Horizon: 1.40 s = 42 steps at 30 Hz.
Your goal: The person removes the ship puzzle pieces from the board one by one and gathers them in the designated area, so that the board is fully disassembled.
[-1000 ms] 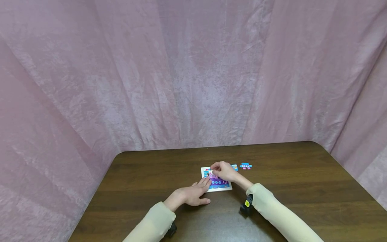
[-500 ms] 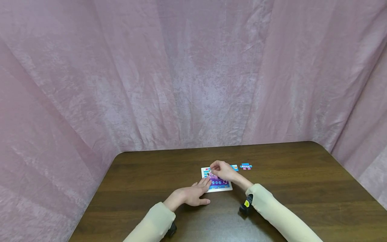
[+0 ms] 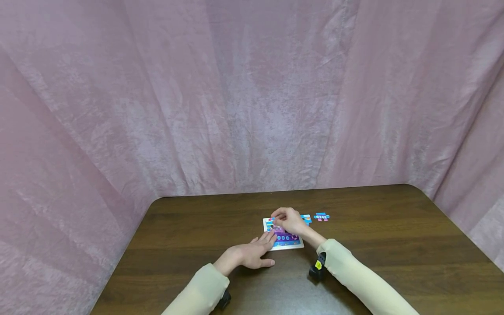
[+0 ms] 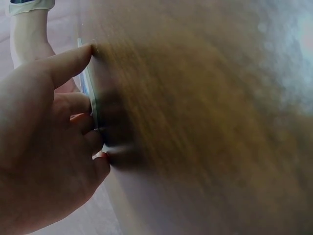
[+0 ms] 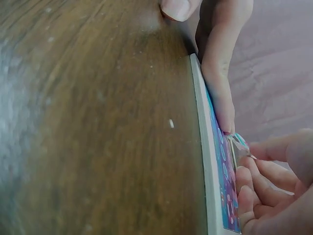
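The small puzzle piece point(image 5: 240, 142) is over the picture side of the puzzle board point(image 3: 288, 247), and it stands tilted, not flat. The right hand point(image 3: 290, 222) has its grip clamped on this piece: thumb and finger are together at its edge, as the right wrist view shows. Whether the piece touches the board, I cannot tell. The board lies flat, has a white border, and bears a print in purple, pink and blue. The left hand point(image 3: 255, 253) rests with its fingers extended on the near left part of the board; its grip is apart and holds nothing, with the thumb away from the fingers.

Beside the far right corner of the board lies a blue piece with some orange point(image 3: 306, 218), partly covered by the right hand. Just to the right of it is a blue and pink piece point(image 3: 321, 216). All this is on the brown wooden worktop point(image 3: 197, 223). Both arms wear pale sleeves point(image 3: 362, 271), and a black device point(image 3: 316, 270) is at the right wrist. Behind the worktop hangs a pink curtain point(image 3: 252, 109).
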### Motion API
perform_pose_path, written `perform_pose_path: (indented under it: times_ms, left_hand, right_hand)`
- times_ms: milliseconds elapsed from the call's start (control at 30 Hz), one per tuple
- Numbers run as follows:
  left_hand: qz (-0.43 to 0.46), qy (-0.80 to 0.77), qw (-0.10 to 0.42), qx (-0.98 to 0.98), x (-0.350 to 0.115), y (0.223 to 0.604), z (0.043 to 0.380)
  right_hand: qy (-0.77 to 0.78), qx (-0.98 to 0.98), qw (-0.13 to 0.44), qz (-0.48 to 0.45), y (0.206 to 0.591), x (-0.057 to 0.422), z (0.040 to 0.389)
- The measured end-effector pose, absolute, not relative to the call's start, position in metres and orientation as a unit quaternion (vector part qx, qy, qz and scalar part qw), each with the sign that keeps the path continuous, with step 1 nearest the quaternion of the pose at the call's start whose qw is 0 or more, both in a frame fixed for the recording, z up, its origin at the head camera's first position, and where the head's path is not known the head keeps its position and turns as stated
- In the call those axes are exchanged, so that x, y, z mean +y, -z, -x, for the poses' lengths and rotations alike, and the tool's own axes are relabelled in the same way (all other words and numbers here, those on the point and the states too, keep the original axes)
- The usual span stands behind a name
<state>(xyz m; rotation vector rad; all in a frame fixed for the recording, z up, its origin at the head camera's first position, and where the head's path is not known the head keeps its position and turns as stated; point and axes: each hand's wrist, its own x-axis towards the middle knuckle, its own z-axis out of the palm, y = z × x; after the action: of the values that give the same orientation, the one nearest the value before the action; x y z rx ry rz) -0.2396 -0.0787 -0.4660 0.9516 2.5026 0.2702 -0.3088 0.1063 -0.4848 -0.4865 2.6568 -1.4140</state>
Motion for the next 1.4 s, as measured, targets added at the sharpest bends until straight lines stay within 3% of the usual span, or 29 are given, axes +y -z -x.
perform_pose_path:
  times_ms: [600,1400]
  left_hand:
    - [-0.344,-0.092,0.219,0.908,-0.079,0.469,0.239]
    - [-0.342,-0.098,0.222,0.908,-0.079,0.47,0.237]
  right_hand:
    - [0.555,0.828,0.06,0.062,0.481,0.115,0.313]
    - [0.576,0.813,0.065,0.051,0.476,0.15,0.307]
